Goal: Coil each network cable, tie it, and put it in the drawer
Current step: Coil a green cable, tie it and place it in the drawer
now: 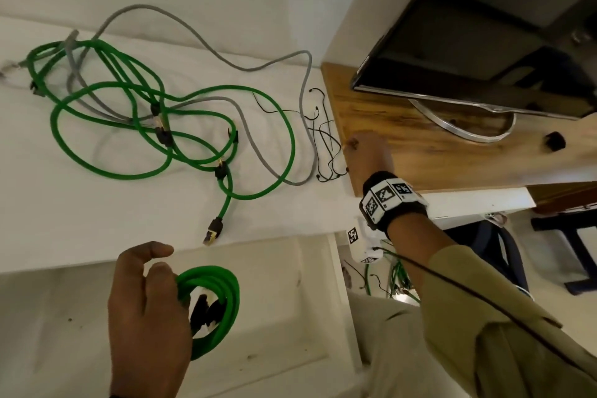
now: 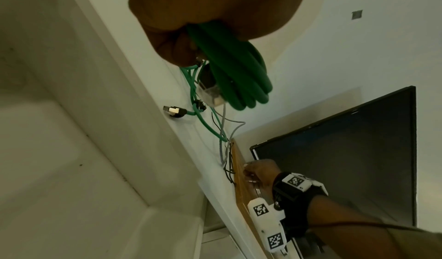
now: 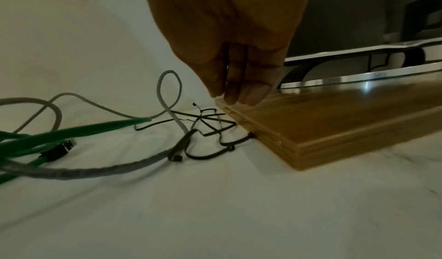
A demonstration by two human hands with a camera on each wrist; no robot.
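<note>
My left hand [image 1: 155, 294] grips a coiled green cable [image 1: 231, 300] over the open white drawer [image 1: 64, 317]; the coil [image 2: 234, 74] hangs from my curled fingers, its plugs inside the loop. Several loose green cables [image 1: 129, 107] and a grey cable [image 1: 206, 42] lie tangled on the white table. Thin black ties [image 1: 326, 139] lie in a heap beside the wooden board [image 1: 436, 152]. My right hand [image 1: 352, 142] reaches to the board's edge just above those ties [image 3: 210, 129], its fingers [image 3: 236, 93] straight, close together, pointing down and holding nothing I can see.
A dark monitor [image 1: 484, 26] on a curved metal foot stands on the wooden board at the right. A green cable's plug [image 1: 211, 233] lies at the table's front edge by the drawer. More green cables [image 1: 397, 278] lie on the floor below.
</note>
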